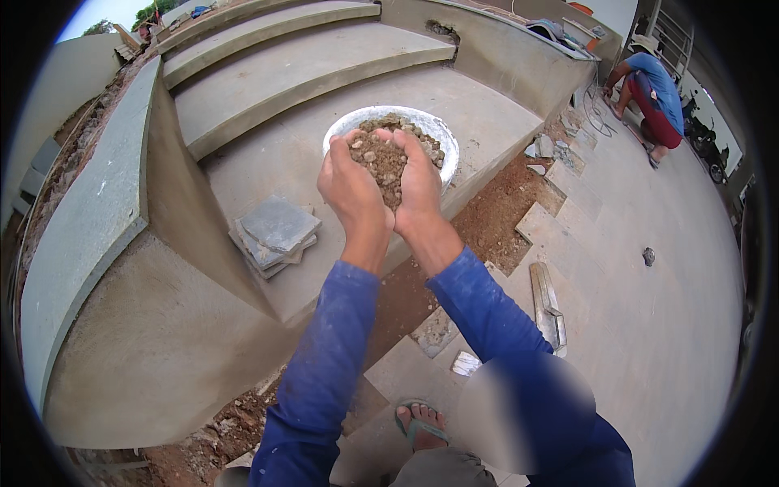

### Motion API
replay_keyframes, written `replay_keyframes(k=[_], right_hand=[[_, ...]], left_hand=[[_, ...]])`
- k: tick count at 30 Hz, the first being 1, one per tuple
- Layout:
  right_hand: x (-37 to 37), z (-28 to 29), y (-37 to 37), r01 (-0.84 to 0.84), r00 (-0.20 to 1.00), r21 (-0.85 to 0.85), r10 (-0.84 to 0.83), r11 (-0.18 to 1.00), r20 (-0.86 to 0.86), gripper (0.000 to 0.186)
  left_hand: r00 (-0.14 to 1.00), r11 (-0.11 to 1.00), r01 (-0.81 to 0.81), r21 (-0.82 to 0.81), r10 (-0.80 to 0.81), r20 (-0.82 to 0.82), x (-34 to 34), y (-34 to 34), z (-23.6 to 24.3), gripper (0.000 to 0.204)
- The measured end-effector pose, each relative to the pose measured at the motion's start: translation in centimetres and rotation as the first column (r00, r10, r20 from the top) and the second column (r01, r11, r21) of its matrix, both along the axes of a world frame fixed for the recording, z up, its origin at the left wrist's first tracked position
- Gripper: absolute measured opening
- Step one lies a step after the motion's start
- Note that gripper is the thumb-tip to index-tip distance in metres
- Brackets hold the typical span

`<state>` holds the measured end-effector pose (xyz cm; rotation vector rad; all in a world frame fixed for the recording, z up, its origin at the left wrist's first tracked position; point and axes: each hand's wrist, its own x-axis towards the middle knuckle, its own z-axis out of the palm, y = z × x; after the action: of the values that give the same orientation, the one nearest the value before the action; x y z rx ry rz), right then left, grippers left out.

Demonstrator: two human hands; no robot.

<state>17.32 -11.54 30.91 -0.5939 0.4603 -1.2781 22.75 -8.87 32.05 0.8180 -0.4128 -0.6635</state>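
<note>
My left hand (350, 191) and my right hand (419, 185) are pressed side by side into a cup. In them lies a heap of brown, gravelly soil (381, 162) with small stones. Just beyond and under them is a round white basin (449, 148), its inside smeared pale and partly filled with the same gravelly soil (398, 122). The basin stands on the lowest concrete step (487, 114); my hands hide its near side. Left of my wrists, a small stack of grey stone tiles (280, 225) rests on that step.
A strip of bare reddish soil (503, 203) runs between step and paving. A long metal tool (548, 304) and a dark lump (648, 256) lie on the paving. A curved low wall (89, 211) borders the left. Another person (653, 93) crouches far right near a cable.
</note>
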Motion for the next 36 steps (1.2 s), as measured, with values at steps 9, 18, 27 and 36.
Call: replay_keyframes(k=[9, 18, 27, 36], right_hand=[[-3.7, 3.3, -12.9, -0.084, 0.251, -0.458, -0.426, 0.885, -0.869, 0.037], [-5.6, -4.3, -11.1, -0.861, 0.097, -0.500, -0.938, 0.088, -0.332, 0.054], [-11.9, -1.3, -6.6, -0.800, 0.253, -0.588, -0.956, -0.121, -0.148, 0.025], [-10.7, 8.0, -11.1, -0.930, -0.101, -0.188, -0.712, 0.315, -0.695, 0.044]], left_hand=[[0.836, 0.937, -0.037, 0.346, -0.160, 0.525, 8.0, -11.3, -1.9, 0.057], [0.525, 0.947, -0.306, 0.093, 0.086, 0.846, 8.9, -1.0, -6.0, 0.038], [0.116, 0.994, -0.113, -0.007, 0.020, 0.993, 10.8, 14.0, -8.5, 0.024], [0.574, 0.466, -0.011, 0.885, -0.722, 0.387, 13.2, 36.2, -7.6, 0.019]])
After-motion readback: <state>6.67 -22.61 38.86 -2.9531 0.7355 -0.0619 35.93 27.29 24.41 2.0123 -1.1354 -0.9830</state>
